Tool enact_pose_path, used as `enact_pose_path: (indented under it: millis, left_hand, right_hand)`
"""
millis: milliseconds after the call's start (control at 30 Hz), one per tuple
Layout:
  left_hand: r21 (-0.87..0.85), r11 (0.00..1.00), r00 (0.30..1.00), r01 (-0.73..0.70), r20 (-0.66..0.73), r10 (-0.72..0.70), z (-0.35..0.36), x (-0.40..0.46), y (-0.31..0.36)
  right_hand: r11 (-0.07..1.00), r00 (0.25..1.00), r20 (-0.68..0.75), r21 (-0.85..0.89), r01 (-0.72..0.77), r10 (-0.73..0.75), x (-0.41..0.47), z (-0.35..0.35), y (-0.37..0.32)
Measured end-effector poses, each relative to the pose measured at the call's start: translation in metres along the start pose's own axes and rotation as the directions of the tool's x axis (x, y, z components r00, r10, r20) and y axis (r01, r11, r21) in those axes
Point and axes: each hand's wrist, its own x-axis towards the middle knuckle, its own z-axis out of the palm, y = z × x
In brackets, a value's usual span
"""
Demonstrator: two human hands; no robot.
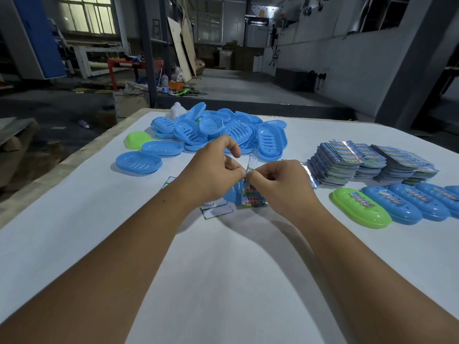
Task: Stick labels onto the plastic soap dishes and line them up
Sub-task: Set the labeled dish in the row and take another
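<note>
Above the white tabletop [223,269] we see left hand [213,167] and right hand [280,182] together, both pinching one label [252,194] over a blue soap dish [233,194], labelled dishes [402,204] lined up at right.

Both forearms are bare to the frame edge, without sleeves; left hand [215,167] and right hand [280,184] ungloved.
</note>
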Motion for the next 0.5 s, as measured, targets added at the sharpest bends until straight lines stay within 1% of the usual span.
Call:
enact_pose_path:
  millis: [167,267,367,500]
  left_hand:
    - [0.018,0.997,0.997,0.069,-0.026,-0.068,-0.004,0.002,-0.002]
    - [0.06,0.988,0.989,0.145,-0.052,-0.142,-0.009,0.004,-0.007]
    - [0.169,0.958,0.972,0.232,-0.089,-0.219,-0.015,0.006,-0.013]
    - [0.343,0.883,0.946,0.322,-0.14,-0.291,-0.022,0.007,-0.017]
  right_hand:
    - [0.999,0.999,-0.006,0.003,-0.045,0.045,0.005,0.001,0.003]
    - [0.995,0.995,0.03,0.026,-0.096,0.095,0.006,-0.001,0.003]
    - [0.987,0.986,0.062,0.027,-0.158,0.157,0.006,-0.002,0.004]
    - [0.978,0.973,0.101,-0.019,-0.208,0.209,0.007,-0.004,0.006]
